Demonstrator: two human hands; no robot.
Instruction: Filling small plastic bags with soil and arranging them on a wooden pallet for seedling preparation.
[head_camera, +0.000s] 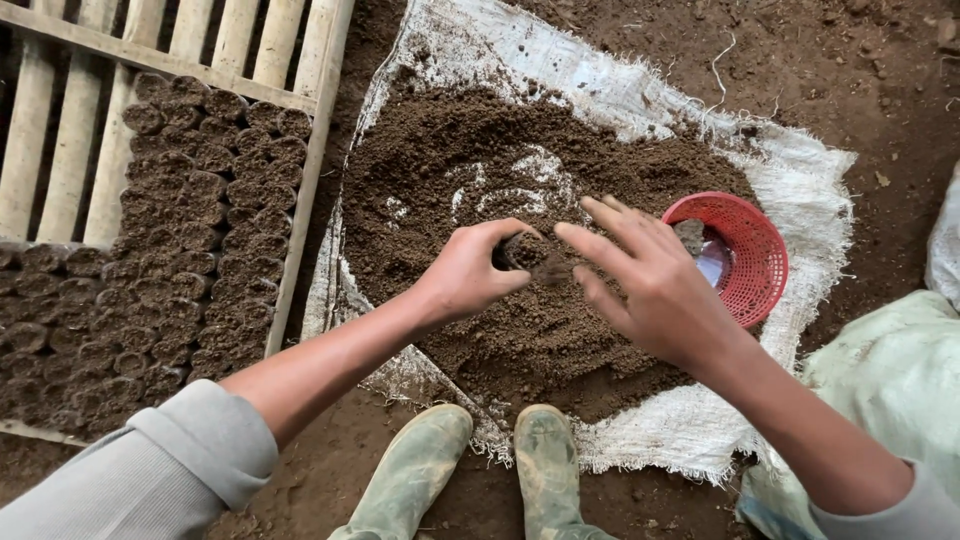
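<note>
Because the left hand (470, 272) is curled closed around a small soil-filled pot (522, 250), the little tube stands upright in the grip over the heap of loose soil (520, 200), with only its dark open top showing between thumb and fingers. The right hand (660, 290) hangs just beside it, fingers spread and apart, holding nothing firm, with crumbs of soil falling from the fingertips toward the pot's mouth. The pot looks thin-walled and soft (its material is too hidden by the fingers to tell), so it would probably squash or spill if squeezed hard; a gentle encircling hold round the sides, low enough to support the base, seems the sound place to take it. It is likely light, though damp soil adds some weight. The soil itself is crumbly and loose, apt to slip through open fingers. It lies on a white woven sack (640, 100) spread on the bare ground, with a red plastic basket (750, 250) at the right edge of the heap. To the left, rows of filled pots (190, 230) stand packed together on a wooden slatted frame (60, 130), and two muddy rubber boots (480, 470) rest at the sack's near edge.
</note>
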